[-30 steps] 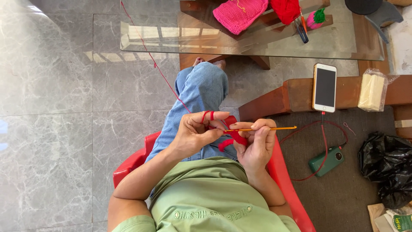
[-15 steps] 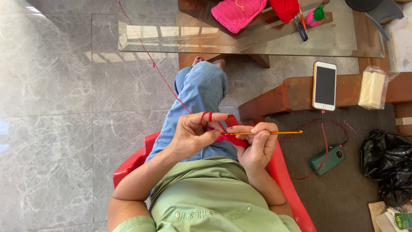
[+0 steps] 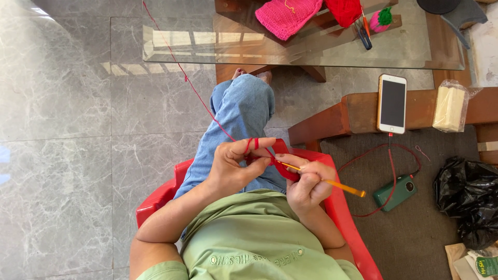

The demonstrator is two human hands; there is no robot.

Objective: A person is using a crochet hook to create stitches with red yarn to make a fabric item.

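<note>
The orange crochet hook (image 3: 332, 184) has tilted down since a second ago, pinched in the right hand (image 3: 307, 182), while the left hand (image 3: 233, 167) apparently clamps the red work (image 3: 282, 167) just beyond, where taut yarn (image 3: 181, 72) looped on its finger could slip.

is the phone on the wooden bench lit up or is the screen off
Off. The phone lies face up on the wooden bench with a dark, blank screen.

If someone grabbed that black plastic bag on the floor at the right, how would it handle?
The black plastic bag looks crumpled and slumped on the dark mat, so it would probably be floppy and sag when lifted. Its glossy folds suggest thin, somewhat slippery film. It bulges, so it likely holds something, but its weight cannot be judged.
</note>
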